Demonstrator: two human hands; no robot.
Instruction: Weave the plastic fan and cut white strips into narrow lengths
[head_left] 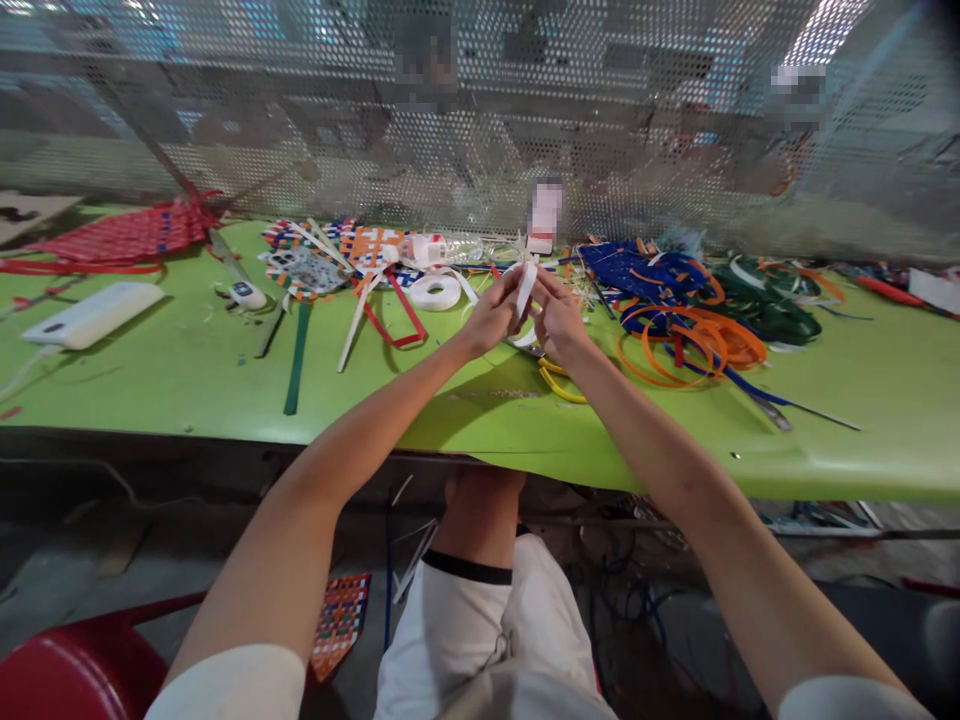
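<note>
Over the green table (480, 415), my two hands meet around a white strip (527, 290) that stands up between them. My left hand (495, 312) has its fingers closed on the strip from the left. From the right, my right hand (556, 312) pinches the same strip, thumb and fingers near its upper part. Just under my hands lies a pair of yellow-handled scissors or pliers (561, 385), partly hidden by my right wrist. A roll of white strip (435, 292) lies left of my hands.
Orange strip coils (694, 345) and a blue woven piece (637, 272) lie to the right. Woven pieces (367, 245), a green strip (298, 360), a red strip (397, 335) and a white power bank (94, 315) are leftward. A perforated metal screen (315, 120) stands behind.
</note>
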